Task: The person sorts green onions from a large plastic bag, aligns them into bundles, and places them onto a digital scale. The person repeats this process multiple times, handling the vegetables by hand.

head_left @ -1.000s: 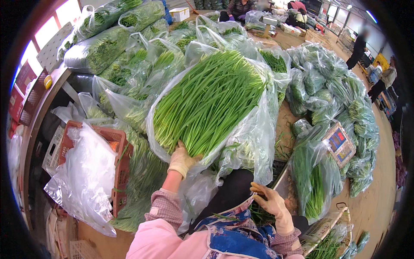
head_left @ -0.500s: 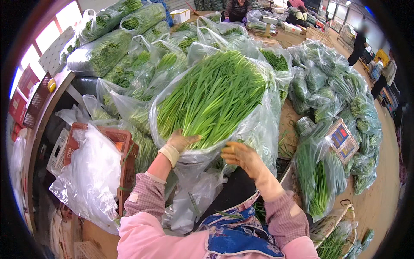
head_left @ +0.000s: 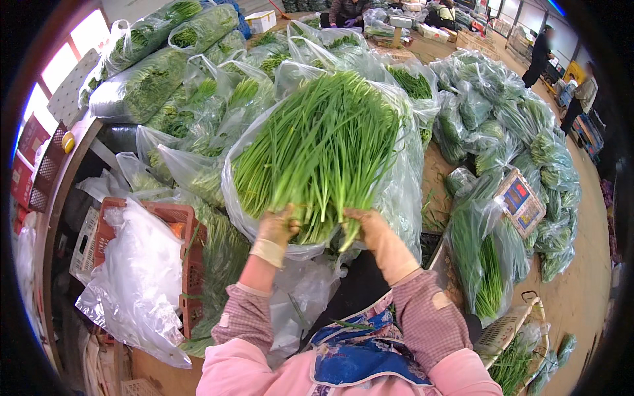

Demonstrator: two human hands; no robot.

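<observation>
A big open clear plastic bag (head_left: 403, 191) full of long green chives (head_left: 317, 138) lies in front of me. My left hand (head_left: 282, 228), in a pale glove, is closed on the pale lower ends of the chives at the bag's near left side. My right hand (head_left: 362, 228), gloved too, grips another clump at the near right, with stalks hanging over its fingers. Both hands have lifted the near ends a little; some fingertips are hidden among the stalks.
Bagged greens (head_left: 139, 86) are piled left and behind; more (head_left: 492, 109) lie right. A red crate (head_left: 188, 284) holds plastic sheets (head_left: 142, 257). A scale (head_left: 522, 201) rests among bags. A basket (head_left: 502, 336) is at lower right. Co-workers (head_left: 538, 59) are at the back and far right.
My right hand has moved up and left onto the chives and closed on them. My left hand has taken hold of a clump. The near stalk ends are now raised and gathered.
</observation>
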